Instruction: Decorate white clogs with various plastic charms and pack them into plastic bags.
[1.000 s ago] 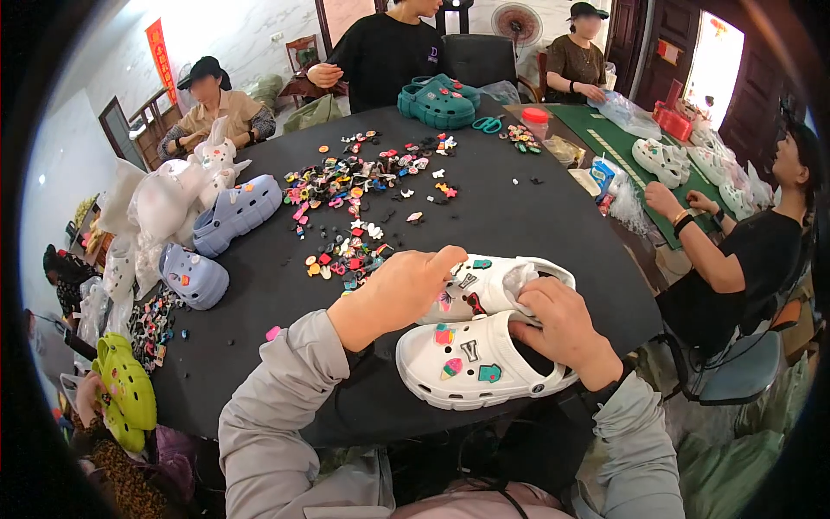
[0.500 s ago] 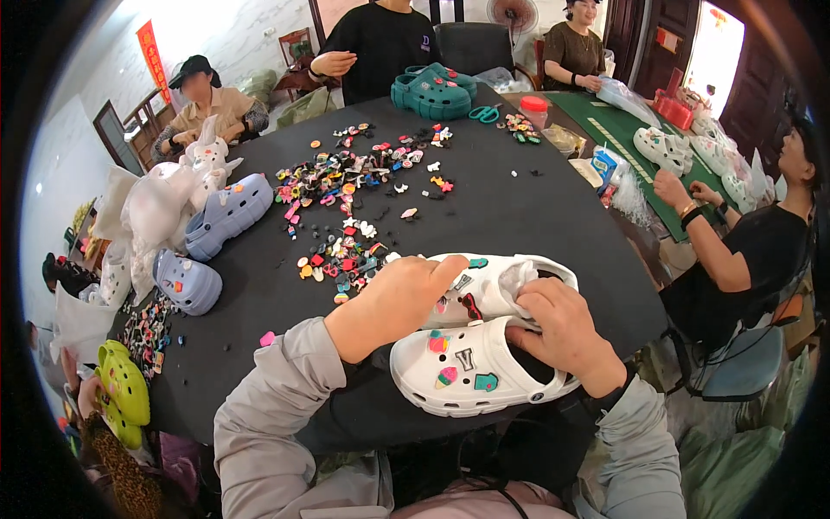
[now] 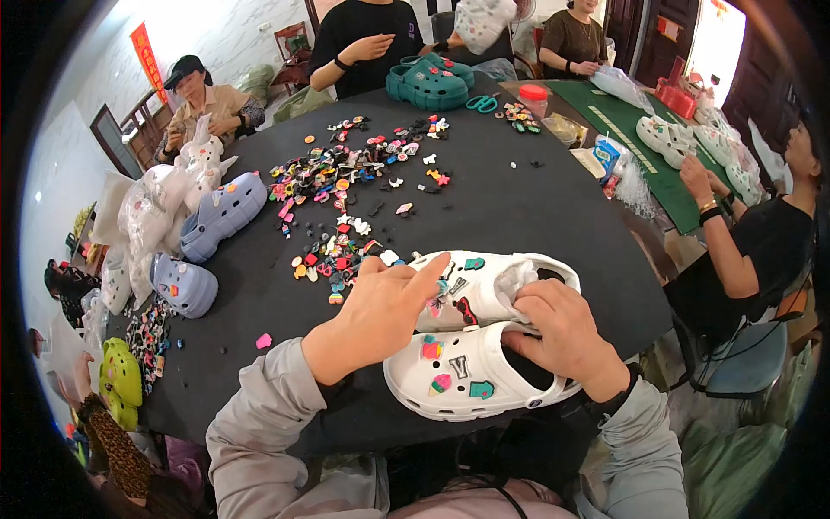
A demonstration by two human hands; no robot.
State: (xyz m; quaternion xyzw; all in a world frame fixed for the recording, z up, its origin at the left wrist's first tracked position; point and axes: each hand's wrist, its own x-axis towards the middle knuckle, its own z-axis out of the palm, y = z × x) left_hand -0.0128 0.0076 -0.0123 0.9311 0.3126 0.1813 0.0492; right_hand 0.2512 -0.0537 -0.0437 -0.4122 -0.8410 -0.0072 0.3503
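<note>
Two white clogs (image 3: 441, 379) lie side by side on the black table in front of me, toes to the left. Colourful charms, among them a letter, an ice cream and a teal piece, sit in their holes. My right hand (image 3: 562, 333) is closed on the inner edges of both clogs at their openings. White stuffing (image 3: 516, 281) shows inside the far clog (image 3: 493, 298). My left hand (image 3: 372, 311) is at the far clog's toe, index finger stretched along it and the other fingers curled. A small bluish charm (image 3: 443, 285) shows beside that finger; the thumb's grip is hidden.
A pile of loose charms (image 3: 333, 173) spreads beyond my left hand. Lavender clogs (image 3: 223, 216) and bagged white clogs lie left; teal clogs (image 3: 430, 82) and scissors (image 3: 482, 104) lie at the far edge. Several people work around the table and at a green table (image 3: 605, 112) on the right.
My left hand has shifted slightly down and left, and a bluish charm now shows beside its index finger. My right hand keeps its hold. Across the table, a bagged white bundle has come up into view.
</note>
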